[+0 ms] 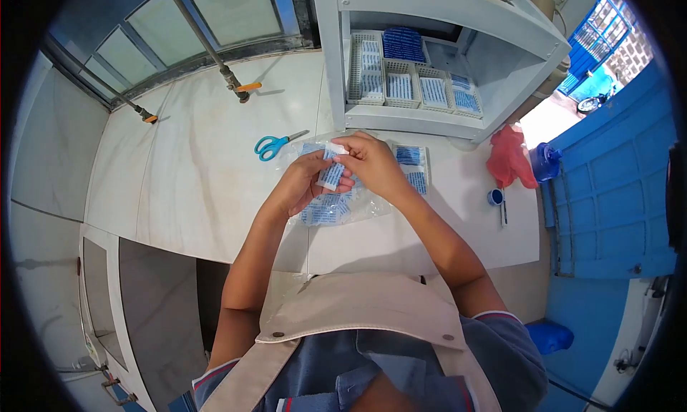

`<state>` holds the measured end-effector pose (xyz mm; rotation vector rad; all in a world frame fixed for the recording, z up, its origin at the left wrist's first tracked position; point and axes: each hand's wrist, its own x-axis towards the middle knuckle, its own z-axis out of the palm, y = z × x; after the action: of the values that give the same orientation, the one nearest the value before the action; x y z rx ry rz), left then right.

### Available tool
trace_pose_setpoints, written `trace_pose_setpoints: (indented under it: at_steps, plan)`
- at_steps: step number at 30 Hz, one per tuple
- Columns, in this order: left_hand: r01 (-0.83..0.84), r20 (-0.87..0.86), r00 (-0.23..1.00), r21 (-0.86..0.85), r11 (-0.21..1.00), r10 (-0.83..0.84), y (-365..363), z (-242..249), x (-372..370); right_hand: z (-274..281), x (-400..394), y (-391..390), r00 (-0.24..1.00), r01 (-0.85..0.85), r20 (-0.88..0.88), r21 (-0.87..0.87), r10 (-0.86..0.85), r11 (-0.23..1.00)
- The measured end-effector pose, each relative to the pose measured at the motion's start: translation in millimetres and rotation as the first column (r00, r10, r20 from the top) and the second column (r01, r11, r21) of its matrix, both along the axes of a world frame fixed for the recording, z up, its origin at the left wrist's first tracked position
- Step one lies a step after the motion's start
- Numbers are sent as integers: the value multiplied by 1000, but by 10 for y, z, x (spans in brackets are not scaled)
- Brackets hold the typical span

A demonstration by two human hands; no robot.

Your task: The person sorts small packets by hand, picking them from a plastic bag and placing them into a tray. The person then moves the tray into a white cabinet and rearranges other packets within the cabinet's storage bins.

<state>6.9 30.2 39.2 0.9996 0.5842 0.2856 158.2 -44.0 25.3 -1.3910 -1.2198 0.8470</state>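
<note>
Two hands on one small packet

Both the left hand (304,183) and right hand (372,162) pinch a white-and-blue packet (332,170) above the table (207,162). Under them lies a clear plastic bag (336,208) of similar packets. Blue scissors (275,145) rest just left; trays (401,83) fill the shelf (429,119) behind.

Both hands over the bench (215,169). Left hand (304,183) and right hand (372,162) pinch one small blue-white packet (333,170) between them, just above a clear bag of packets (336,208). Blue scissors (275,145) lie left of the bag, a white shelf unit (429,61) with packet-filled baskets behind it, a red bag (509,157) right.
</note>
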Motion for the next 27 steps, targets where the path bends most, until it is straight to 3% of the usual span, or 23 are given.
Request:
trace_pose_setpoints:
  at_steps: [1,3,7,10,12,13,15,16,18,19,23,25,27]
  plan:
    - [2,-3,1000,0,1000,-2,9,2,2,-30,2,19,1000,2,-3,0,-2,1000]
    - [-17,-26,1000,-5,1000,17,14,4,-11,-91,5,62,980,-11,199,109,-11,994]
    - [-6,-22,1000,28,1000,7,55,-38,-83,-48,-31,120,996,-49,76,19,47,999]
    - [-27,-73,997,28,999,29,56,-38,-173,-63,-27,158,993,-80,92,79,72,994]
    - [-79,-64,994,151,985,90,61,13,-295,-188,96,254,966,-4,250,233,-56,972]
    - [-99,-35,994,139,985,105,95,69,-372,-166,123,225,967,-8,251,230,-51,973]
    - [-126,-31,991,124,984,131,176,112,-502,-133,149,148,909,-230,291,-249,299,941]
    - [-148,-26,988,112,983,152,188,131,-534,-225,110,155,908,-233,289,-250,302,940]
    - [-188,-64,979,73,979,193,171,111,-559,-405,-30,203,694,-260,624,-250,360,933]
    - [-192,-51,979,59,980,195,172,59,-575,-425,-73,213,650,-236,665,-284,369,929]
    - [-266,-57,962,43,963,269,57,59,-610,-537,-217,344,734,-129,623,-265,272,956]
    - [-264,-55,963,13,965,264,-6,26,-634,-550,-203,406,628,-251,671,-305,394,919]
    - [-258,-52,965,-14,966,257,-45,24,-666,-498,-161,376,666,-259,666,-214,335,942]
